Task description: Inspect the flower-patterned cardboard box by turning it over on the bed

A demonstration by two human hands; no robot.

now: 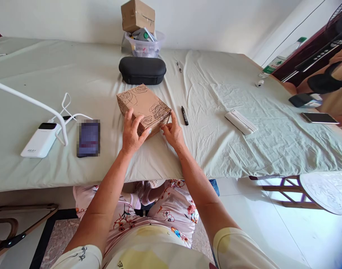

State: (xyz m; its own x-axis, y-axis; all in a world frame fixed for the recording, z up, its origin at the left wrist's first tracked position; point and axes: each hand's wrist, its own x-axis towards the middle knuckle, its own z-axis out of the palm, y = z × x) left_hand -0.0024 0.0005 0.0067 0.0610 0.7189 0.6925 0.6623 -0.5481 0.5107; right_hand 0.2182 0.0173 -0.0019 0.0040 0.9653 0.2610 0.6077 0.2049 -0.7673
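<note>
A brown cardboard box (145,101) with dark scribbled swirls on its top and sides sits on the cloth-covered table in front of me. My left hand (131,130) grips its near left side, thumb along the front face and fingers on the upper edge. At the near right corner, my right hand (173,130) holds the box with the index finger along its side and the thumb at the front. Right of the box lies a black marker (185,115). Behind it rests a black zip case (142,70).
On the left are a white power bank (40,140), a phone (88,138) and a white curved arm (31,101). A plastic basket (145,48) carries a carton (137,16). Rightward lie a pen (179,67), a white pack (241,121), a bottle (283,58) and another phone (320,118); a stool (325,192) stands below.
</note>
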